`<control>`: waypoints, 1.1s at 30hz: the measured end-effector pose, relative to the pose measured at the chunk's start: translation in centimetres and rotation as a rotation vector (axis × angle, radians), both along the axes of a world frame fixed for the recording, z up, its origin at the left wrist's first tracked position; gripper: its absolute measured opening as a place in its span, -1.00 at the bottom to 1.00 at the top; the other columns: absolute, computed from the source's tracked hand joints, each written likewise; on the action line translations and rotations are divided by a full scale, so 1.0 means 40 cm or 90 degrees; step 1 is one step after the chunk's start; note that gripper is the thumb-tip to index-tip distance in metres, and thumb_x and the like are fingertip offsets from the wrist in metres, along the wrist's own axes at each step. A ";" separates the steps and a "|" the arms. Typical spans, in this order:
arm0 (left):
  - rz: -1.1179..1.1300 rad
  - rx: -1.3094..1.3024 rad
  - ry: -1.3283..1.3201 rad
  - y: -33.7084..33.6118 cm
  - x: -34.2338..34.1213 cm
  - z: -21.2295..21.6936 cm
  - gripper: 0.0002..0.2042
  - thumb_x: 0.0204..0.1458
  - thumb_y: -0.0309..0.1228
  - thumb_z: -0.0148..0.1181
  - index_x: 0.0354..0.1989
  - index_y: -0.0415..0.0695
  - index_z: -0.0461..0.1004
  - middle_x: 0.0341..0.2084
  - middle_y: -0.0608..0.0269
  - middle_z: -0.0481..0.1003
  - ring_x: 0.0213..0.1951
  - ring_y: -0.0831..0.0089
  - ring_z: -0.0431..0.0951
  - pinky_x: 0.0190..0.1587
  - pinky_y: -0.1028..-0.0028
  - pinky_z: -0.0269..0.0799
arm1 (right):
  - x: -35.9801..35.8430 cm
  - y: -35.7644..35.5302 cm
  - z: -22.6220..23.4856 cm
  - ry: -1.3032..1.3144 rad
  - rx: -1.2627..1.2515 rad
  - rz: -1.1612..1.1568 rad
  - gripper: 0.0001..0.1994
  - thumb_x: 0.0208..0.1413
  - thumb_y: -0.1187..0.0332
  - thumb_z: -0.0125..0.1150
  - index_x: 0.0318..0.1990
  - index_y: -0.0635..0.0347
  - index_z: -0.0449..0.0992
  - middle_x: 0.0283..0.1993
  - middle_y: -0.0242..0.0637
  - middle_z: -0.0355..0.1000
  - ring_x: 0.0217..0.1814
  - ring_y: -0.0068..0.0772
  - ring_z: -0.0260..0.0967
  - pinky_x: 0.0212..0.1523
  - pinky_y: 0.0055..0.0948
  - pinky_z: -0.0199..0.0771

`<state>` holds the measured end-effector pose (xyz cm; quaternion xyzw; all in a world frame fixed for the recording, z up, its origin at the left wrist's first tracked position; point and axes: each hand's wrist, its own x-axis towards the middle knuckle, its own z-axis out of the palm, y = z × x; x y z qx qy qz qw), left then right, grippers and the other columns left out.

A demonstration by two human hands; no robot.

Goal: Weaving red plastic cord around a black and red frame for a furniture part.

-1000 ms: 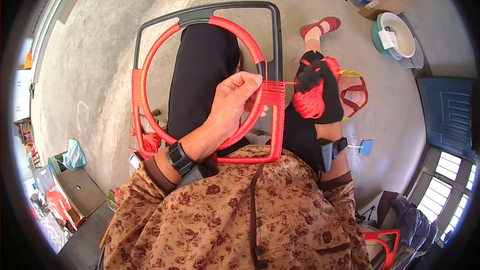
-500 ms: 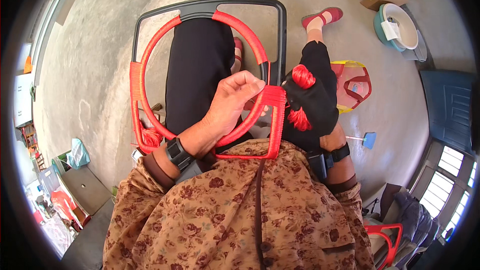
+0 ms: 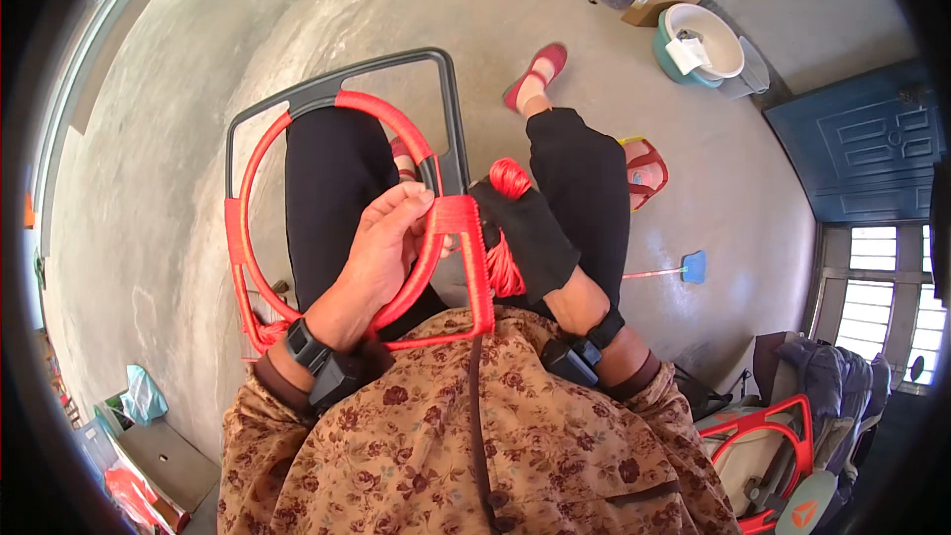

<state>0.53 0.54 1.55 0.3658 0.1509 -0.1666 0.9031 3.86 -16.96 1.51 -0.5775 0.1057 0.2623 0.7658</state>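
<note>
A grey plastic frame [image 3: 332,87] with a red cord-wrapped hoop [image 3: 381,109] lies across my lap. My left hand [image 3: 381,248] grips the hoop's right side, next to a tightly wrapped red corner [image 3: 461,213]. My right hand [image 3: 530,233], in a black glove, is closed on a bundle of red cord [image 3: 507,180] just to the right of the frame's edge. Red cord runs from the bundle to the wrapped corner. A dark watch sits on each wrist.
A red-sandalled foot [image 3: 535,74] rests on the concrete floor. A teal basin with a white bowl [image 3: 698,40] stands far right, a small red frame [image 3: 644,168] and a blue brush [image 3: 688,267] lie by my right leg. Another red-wrapped frame [image 3: 763,436] leans at lower right.
My gloved right hand has come in from the right toward the frame's wrapped corner, carrying the red cord bundle. The left hand has kept its grip on the hoop.
</note>
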 end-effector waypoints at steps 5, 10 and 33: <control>-0.069 0.073 0.026 0.045 0.015 0.040 -0.91 0.14 -0.42 -0.03 -0.40 -0.10 0.33 -0.52 0.23 0.49 -0.53 0.40 0.53 -0.43 0.40 0.52 | -0.006 0.002 0.027 0.069 0.232 -0.030 -0.82 0.17 0.26 0.11 -0.28 0.18 0.43 -0.43 -0.39 0.40 -0.39 -0.58 0.36 -0.41 -0.54 0.36; -0.070 0.009 0.013 0.055 0.017 0.061 -0.92 0.13 -0.41 -0.02 -0.38 -0.10 0.32 -0.54 0.21 0.49 -0.55 0.37 0.52 -0.47 0.39 0.51 | 0.047 -0.121 0.069 -0.008 -0.014 -0.051 -0.82 0.16 0.37 0.12 -0.16 0.26 0.42 -0.22 -0.28 0.44 -0.22 -0.48 0.41 -0.18 -0.51 0.43; 0.188 0.120 -0.124 -0.006 -0.003 -0.046 -0.82 0.24 -0.45 -0.11 -0.06 -0.23 0.34 -0.28 0.34 0.45 -0.21 0.66 0.44 -0.11 0.56 0.39 | 0.126 -0.033 0.059 -0.776 -0.546 0.385 -0.64 -0.08 0.50 0.19 -0.03 0.22 0.43 -0.08 -0.23 0.41 -0.14 -0.30 0.41 -0.13 -0.45 0.43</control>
